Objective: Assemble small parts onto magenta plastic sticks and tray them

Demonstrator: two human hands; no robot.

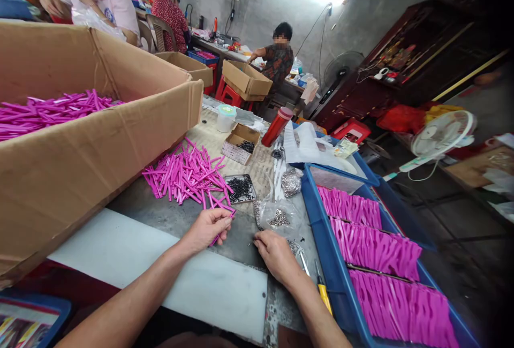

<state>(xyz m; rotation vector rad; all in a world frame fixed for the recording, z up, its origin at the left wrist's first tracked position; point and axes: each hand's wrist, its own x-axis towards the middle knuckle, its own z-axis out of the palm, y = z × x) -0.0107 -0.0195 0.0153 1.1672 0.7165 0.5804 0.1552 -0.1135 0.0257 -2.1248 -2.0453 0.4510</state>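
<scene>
My left hand is closed around a magenta plastic strip, whose end shows below my fingers. Beyond it lies a loose heap of similar magenta strips. My right hand rests low over the table with its fingertips pinched together; what they hold, if anything, is too small to make out. Just past that hand, small metal parts lie on a clear plastic bag. A shallow tray of black screw-like parts sits between the heap and the bag.
A large cardboard box with more strips stands at left. At right, a blue crate holds three rows of magenta pieces. A yellow-handled screwdriver lies beside it. A red flask and small carton stand farther back. Other people work behind.
</scene>
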